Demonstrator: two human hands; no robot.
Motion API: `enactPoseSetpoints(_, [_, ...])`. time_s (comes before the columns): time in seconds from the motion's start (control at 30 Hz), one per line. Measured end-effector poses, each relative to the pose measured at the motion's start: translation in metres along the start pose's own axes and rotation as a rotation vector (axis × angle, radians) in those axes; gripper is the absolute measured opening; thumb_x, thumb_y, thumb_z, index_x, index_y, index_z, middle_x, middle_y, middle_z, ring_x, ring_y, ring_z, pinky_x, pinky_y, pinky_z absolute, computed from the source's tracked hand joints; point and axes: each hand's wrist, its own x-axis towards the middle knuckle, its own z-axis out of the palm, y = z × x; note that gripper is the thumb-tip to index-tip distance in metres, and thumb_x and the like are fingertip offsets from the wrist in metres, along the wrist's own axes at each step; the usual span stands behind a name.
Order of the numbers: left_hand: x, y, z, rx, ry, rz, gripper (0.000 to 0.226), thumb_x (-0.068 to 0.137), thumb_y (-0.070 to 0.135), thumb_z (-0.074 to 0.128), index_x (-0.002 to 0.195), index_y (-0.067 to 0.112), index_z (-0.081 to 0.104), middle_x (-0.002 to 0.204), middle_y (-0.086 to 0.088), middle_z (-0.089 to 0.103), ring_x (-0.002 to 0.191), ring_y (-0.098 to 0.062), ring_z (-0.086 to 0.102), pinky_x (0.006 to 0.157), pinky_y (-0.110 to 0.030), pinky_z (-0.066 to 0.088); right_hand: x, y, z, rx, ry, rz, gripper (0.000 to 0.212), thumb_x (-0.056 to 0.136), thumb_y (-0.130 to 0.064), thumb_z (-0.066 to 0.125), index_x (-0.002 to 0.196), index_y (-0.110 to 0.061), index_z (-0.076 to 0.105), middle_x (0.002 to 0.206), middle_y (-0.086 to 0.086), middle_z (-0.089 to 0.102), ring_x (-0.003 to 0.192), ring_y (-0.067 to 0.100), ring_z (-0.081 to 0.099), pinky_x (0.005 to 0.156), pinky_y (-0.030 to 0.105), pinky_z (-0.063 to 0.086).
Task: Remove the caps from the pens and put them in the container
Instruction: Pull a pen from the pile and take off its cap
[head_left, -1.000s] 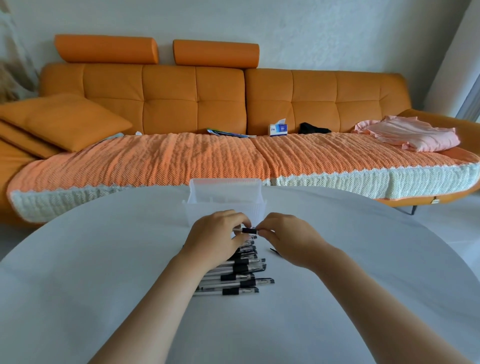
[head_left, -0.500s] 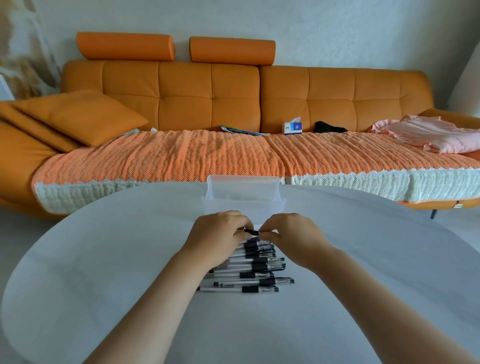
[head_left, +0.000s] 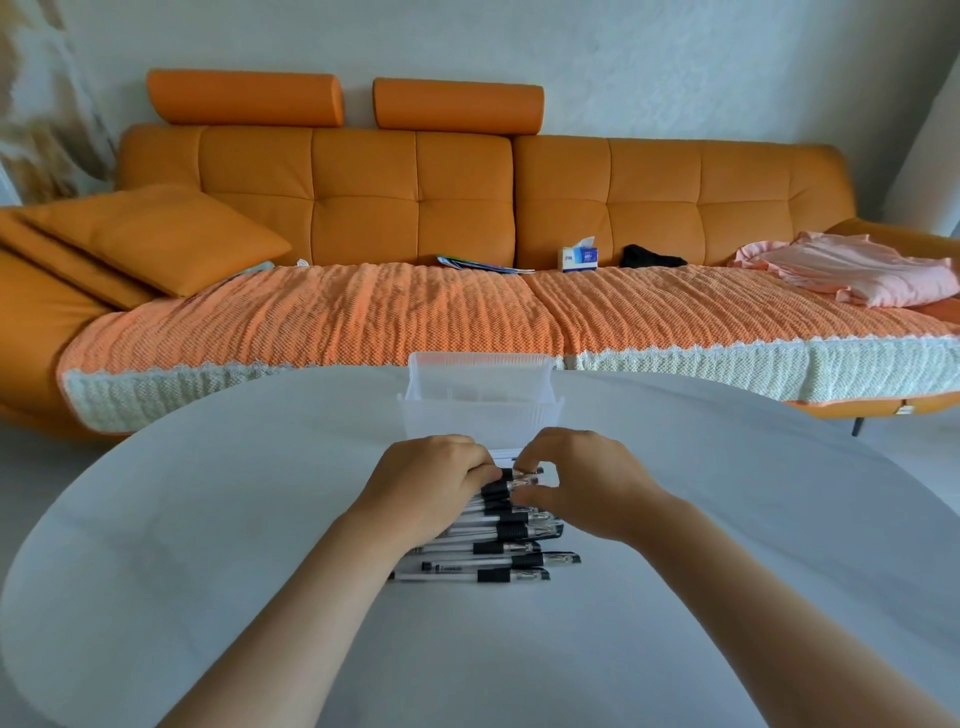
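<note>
Pens (head_left: 498, 551), the clear-barrelled plastic kind with black rubber grips and their caps on, are lying in a tight row around the middle of the round white table (head_left: 208, 545). Each one sits crosswise with its cap end pointing toward the right edge.

Both hands are at the far end of that row, so most of the pens sit just nearer than the knuckles, and some are partly under the left wrist. The left hand (head_left: 431, 483) has its fingers curled down over the farthest pen (head_left: 506, 477), gripping it around the black grip. The right hand (head_left: 582, 478) comes in from the other side and pinches the cap end of that same pen between thumb and fingertips. The hands are nearly touching, with only a short bit of pen showing between them. Can't really tell if that pen is lifted off the others or lying on them.

Right behind the hands, toward the far edge of the table, stands the translucent white plastic container (head_left: 480, 410), a rectangular tub with ribbed walls. What's inside I can't make out.

Past the table there's a long orange leather sofa (head_left: 363, 208) with an orange knitted throw (head_left: 363, 322) over the seat. A tissue box (head_left: 578, 257) and a pink folded garment (head_left: 857, 270) are on it.
</note>
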Motion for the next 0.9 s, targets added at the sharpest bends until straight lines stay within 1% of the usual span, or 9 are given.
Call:
enactPoseSetpoints(0.1, [-0.001, 0.001, 0.0, -0.002, -0.008, 0.003, 0.03, 0.1, 0.043, 0.042, 0.1, 0.028, 0.068, 0.093, 0.014, 0.064, 0.084, -0.007, 0.058, 0.07, -0.027, 0.047, -0.002, 0.003, 0.005, 0.088, 0.017, 0.011, 0.018, 0.096, -0.045, 0.058, 0.104, -0.034, 0.07, 0.109, -0.02, 0.064, 0.081, -0.001, 0.053, 0.072, 0.024, 0.043])
enactPoseSetpoints(0.17, [-0.002, 0.004, -0.001, -0.021, -0.016, 0.007, 0.026, 0.098, 0.047, 0.045, 0.1, 0.031, 0.066, 0.091, 0.015, 0.063, 0.083, -0.007, 0.059, 0.069, -0.027, 0.047, -0.002, 0.005, 0.006, 0.139, 0.056, 0.048, 0.001, 0.09, -0.041, 0.067, 0.091, -0.04, 0.067, 0.101, -0.021, 0.063, 0.077, -0.002, 0.053, 0.069, 0.022, 0.04])
enactPoseSetpoints(0.23, [-0.004, 0.009, -0.002, -0.029, -0.008, 0.011, 0.02, 0.093, 0.051, 0.051, 0.101, 0.036, 0.061, 0.084, 0.017, 0.06, 0.077, -0.005, 0.056, 0.063, -0.023, 0.044, -0.003, 0.006, 0.005, 0.165, 0.085, 0.061, 0.017, 0.084, -0.037, 0.076, 0.082, -0.042, 0.059, 0.095, -0.019, 0.061, 0.072, -0.005, 0.052, 0.066, 0.021, 0.04])
enactPoseSetpoints(0.33, [-0.006, 0.012, -0.002, -0.01, 0.0, 0.01, 0.017, 0.093, 0.05, 0.054, 0.1, 0.037, 0.061, 0.078, 0.016, 0.057, 0.069, -0.005, 0.051, 0.056, -0.021, 0.037, -0.006, 0.006, 0.006, 0.189, 0.039, 0.038, 0.024, 0.081, -0.044, 0.076, 0.098, -0.04, 0.06, 0.1, -0.019, 0.059, 0.069, -0.006, 0.051, 0.063, 0.017, 0.038])
enactPoseSetpoints(0.43, [-0.006, 0.01, 0.0, -0.037, -0.01, -0.016, 0.018, 0.094, 0.051, 0.051, 0.099, 0.039, 0.063, 0.079, 0.018, 0.057, 0.07, -0.004, 0.051, 0.056, -0.02, 0.033, -0.006, 0.007, 0.008, 0.214, -0.011, 0.04, 0.025, 0.092, -0.05, 0.061, 0.114, -0.038, 0.066, 0.106, -0.02, 0.063, 0.076, -0.004, 0.054, 0.071, 0.023, 0.045])
enactPoseSetpoints(0.53, [-0.006, 0.009, 0.004, -0.045, -0.015, -0.017, 0.022, 0.096, 0.049, 0.048, 0.1, 0.036, 0.065, 0.086, 0.017, 0.061, 0.077, -0.005, 0.055, 0.061, -0.023, 0.039, -0.006, 0.006, 0.008, 0.205, -0.001, 0.044, 0.02, 0.097, -0.043, 0.057, 0.104, -0.034, 0.073, 0.1, -0.015, 0.067, 0.083, 0.002, 0.057, 0.077, 0.031, 0.05])
enactPoseSetpoints(0.67, [-0.005, 0.012, 0.008, -0.04, -0.041, -0.024, 0.032, 0.1, 0.046, 0.04, 0.098, 0.028, 0.067, 0.091, 0.011, 0.062, 0.083, -0.011, 0.059, 0.07, -0.03, 0.046, -0.007, 0.007, 0.007, 0.161, 0.084, 0.054, 0.007, 0.089, -0.04, 0.069, 0.094, -0.036, 0.071, 0.095, -0.02, 0.066, 0.072, -0.008, 0.051, 0.064, 0.016, 0.039])
enactPoseSetpoints(0.83, [-0.007, 0.017, 0.005, -0.063, -0.008, -0.011, 0.021, 0.095, 0.055, 0.045, 0.104, 0.038, 0.051, 0.072, 0.012, 0.057, 0.064, -0.007, 0.053, 0.056, -0.024, 0.04, -0.009, 0.007, 0.005, 0.134, 0.142, 0.023, 0.008, 0.086, -0.039, 0.073, 0.088, -0.038, 0.065, 0.089, -0.02, 0.064, 0.07, -0.007, 0.052, 0.061, 0.014, 0.037])
enactPoseSetpoints(0.9, [-0.008, 0.017, 0.003, -0.041, 0.006, 0.001, 0.018, 0.096, 0.052, 0.047, 0.104, 0.038, 0.053, 0.076, 0.013, 0.058, 0.068, -0.007, 0.055, 0.057, -0.023, 0.04, -0.009, 0.007, 0.005, 0.15, 0.127, 0.007, 0.007, 0.088, -0.04, 0.071, 0.089, -0.038, 0.064, 0.089, -0.021, 0.064, 0.071, -0.008, 0.052, 0.059, 0.013, 0.034])
